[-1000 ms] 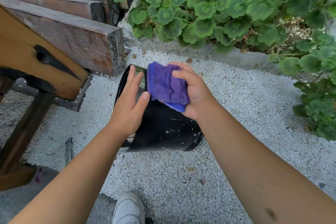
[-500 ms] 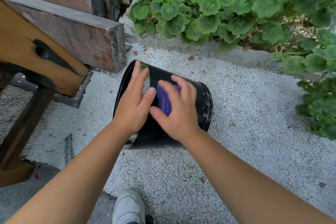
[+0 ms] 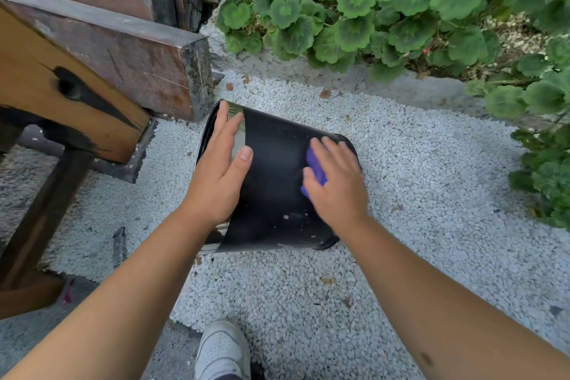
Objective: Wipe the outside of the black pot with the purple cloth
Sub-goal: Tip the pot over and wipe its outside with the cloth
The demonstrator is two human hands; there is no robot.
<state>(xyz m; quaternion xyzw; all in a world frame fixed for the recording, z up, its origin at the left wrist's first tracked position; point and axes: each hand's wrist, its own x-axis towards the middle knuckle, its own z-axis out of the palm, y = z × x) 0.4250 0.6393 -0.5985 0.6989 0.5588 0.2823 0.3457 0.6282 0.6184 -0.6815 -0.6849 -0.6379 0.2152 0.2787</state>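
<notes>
The black pot (image 3: 274,182) lies on its side on white gravel, its open rim at the left and its base at the right. White specks dot its lower wall. My left hand (image 3: 220,170) rests flat on the pot near the rim, fingers spread, steadying it. My right hand (image 3: 336,182) presses the purple cloth (image 3: 314,163) against the pot's wall close to the base. Only a strip of the cloth shows under my fingers; the rest is hidden by the hand.
Heavy wooden beams (image 3: 129,55) and a bench leg (image 3: 40,219) stand close on the left. Green leafy plants (image 3: 354,12) border the gravel (image 3: 416,188) at the back and right. My white shoe (image 3: 222,348) is at the bottom edge.
My right hand brought the cloth down from above the pot onto its wall, then slid it rightward toward the base. My left hand has stayed by the rim.
</notes>
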